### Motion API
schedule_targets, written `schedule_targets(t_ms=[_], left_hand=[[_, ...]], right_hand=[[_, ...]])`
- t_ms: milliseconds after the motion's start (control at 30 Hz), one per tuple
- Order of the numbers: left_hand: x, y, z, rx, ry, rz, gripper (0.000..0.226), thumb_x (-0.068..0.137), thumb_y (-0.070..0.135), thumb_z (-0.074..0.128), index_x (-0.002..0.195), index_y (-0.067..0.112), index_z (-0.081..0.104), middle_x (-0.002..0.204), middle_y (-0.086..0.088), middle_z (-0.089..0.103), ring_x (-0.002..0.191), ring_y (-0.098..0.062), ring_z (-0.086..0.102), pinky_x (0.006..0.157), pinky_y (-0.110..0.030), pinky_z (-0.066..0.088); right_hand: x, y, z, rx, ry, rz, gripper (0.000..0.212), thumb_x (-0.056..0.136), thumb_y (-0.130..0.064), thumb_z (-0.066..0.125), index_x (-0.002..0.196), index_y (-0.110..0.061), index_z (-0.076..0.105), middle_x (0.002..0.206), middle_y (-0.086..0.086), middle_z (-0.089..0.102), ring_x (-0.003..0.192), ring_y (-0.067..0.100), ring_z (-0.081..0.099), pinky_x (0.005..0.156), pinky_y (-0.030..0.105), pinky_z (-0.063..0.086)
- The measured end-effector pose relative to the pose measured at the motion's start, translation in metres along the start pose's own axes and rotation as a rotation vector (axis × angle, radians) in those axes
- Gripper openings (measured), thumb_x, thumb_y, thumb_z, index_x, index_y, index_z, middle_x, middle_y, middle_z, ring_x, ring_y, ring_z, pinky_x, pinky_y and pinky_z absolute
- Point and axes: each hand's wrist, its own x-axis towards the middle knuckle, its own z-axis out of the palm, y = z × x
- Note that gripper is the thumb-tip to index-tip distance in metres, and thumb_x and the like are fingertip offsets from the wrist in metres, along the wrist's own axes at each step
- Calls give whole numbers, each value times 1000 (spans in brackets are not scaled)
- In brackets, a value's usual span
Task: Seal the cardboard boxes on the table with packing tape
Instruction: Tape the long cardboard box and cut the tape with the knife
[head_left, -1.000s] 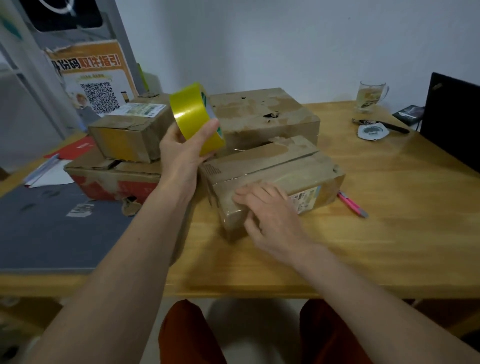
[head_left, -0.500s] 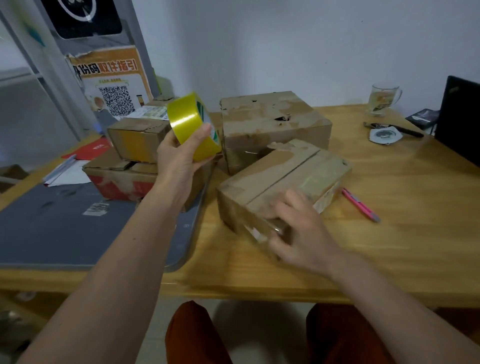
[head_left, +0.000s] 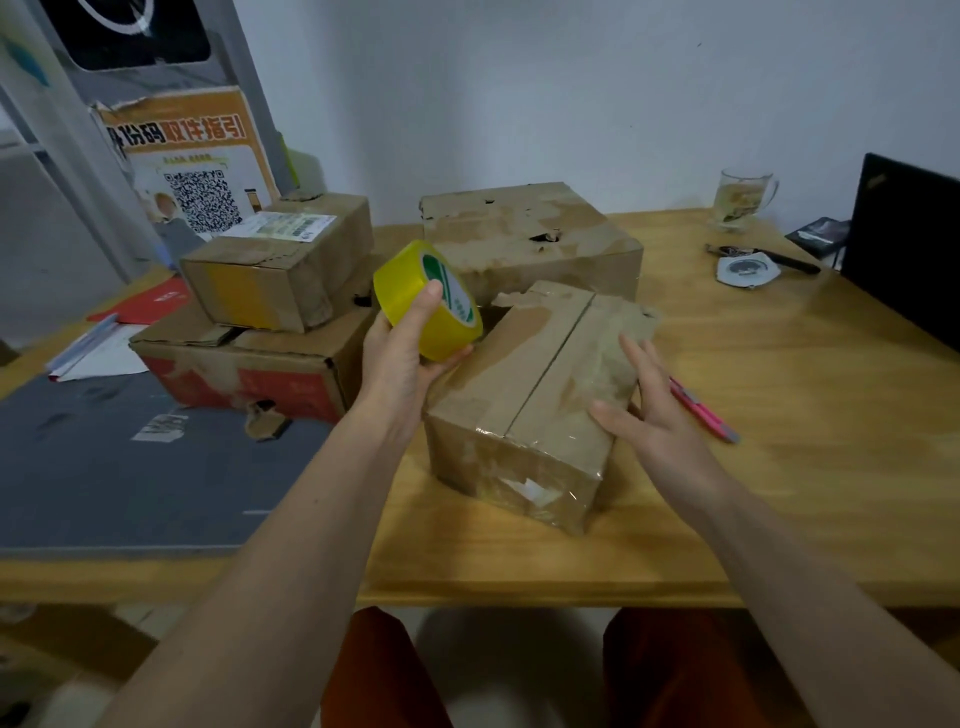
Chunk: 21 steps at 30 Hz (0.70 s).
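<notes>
Your left hand grips the yellow packing tape roll, fingers curled round its rim, just above the far left corner of the nearest cardboard box, probably ready to start a strip. That box sits skewed near the front of the wooden surface. Your right hand rests open-fingered against its right side, likely steadying it so the unsealed centre seam faces you.

A pink pen is lying at three o'clock, a glass mug is standing at one o'clock beside a black laptop, and a QR poster is leaning at ten o'clock
</notes>
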Motion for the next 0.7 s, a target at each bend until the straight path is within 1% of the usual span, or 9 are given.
schedule_targets(t_ms=[100, 167, 233, 300, 400, 500, 567, 633, 700], left_hand=[[-18, -8, 12, -78, 66, -25, 37, 88, 31, 71, 122, 18, 63, 115, -6, 72, 102, -23, 70, 77, -35, 60], [-39, -18, 22, -197, 78, -61, 33, 88, 34, 69, 117, 20, 64, 105, -3, 75, 94, -20, 73, 74, -34, 61], [-61, -29, 28, -206, 89, -49, 32, 81, 39, 70, 110, 26, 65, 97, 5, 77, 93, -15, 73, 79, -35, 61], [-79, -34, 31, -183, 55, -36, 41, 72, 43, 73, 110, 28, 65, 101, 6, 76, 98, -14, 72, 84, -38, 60], [-86, -32, 32, -150, 64, 41, 39, 73, 43, 73, 109, 31, 66, 102, 7, 76, 96, -12, 72, 80, -39, 61], [-72, -21, 29, 1, 195, 246, 21, 87, 33, 71, 106, 33, 63, 89, 20, 74, 88, -4, 71, 79, -35, 60], [-59, -13, 22, 92, 253, 343, 17, 90, 29, 71, 104, 34, 61, 82, 24, 71, 84, 0, 69, 88, -43, 58], [-48, -6, 15, 120, 280, 382, 19, 91, 27, 71, 103, 35, 60, 80, 26, 70, 81, 3, 68, 90, -44, 57], [-41, -2, 8, 119, 291, 401, 20, 91, 28, 71, 104, 36, 59, 80, 28, 69, 80, 5, 67, 88, -41, 59]], right_hand=[[11, 2, -20, 165, -142, 14, 58, 90, -13, 59, 136, -47, 45, 155, -30, 5, 139, -3, 18, 110, 32, 34], [22, -4, -38, 227, -205, 62, 55, 89, -3, 53, 130, -39, 53, 151, -29, 15, 125, -9, 39, 92, 20, 48], [32, -18, -55, 57, -251, 105, 55, 88, -1, 46, 128, -38, 56, 149, -29, 24, 120, -10, 42, 83, 15, 47], [41, -37, -66, -247, -258, 143, 57, 90, -1, 43, 130, -40, 54, 147, -27, 31, 133, 3, 34, 88, 16, 38], [38, -65, -46, -788, -149, 74, 47, 95, -25, 51, 141, -35, 44, 152, -13, 34, 138, 14, 31, 101, 27, 29], [14, -74, 14, -1005, -159, -74, 77, 81, -70, 47, 146, -33, 32, 154, -5, 32, 139, 21, 32, 108, 39, 30], [2, -68, 45, -1201, -260, -96, 91, 77, -77, 46, 150, -31, 21, 160, 1, 18, 146, 29, 16, 117, 48, 19], [3, -67, 50, -1296, -315, -136, 85, 84, -60, 55, 152, -30, 14, 162, -1, 9, 149, 27, 7, 120, 48, 12], [8, -74, 31, -1252, -421, -165, 79, 87, -31, 60, 151, -36, 15, 160, -13, 10, 148, 19, 10, 116, 43, 19]])
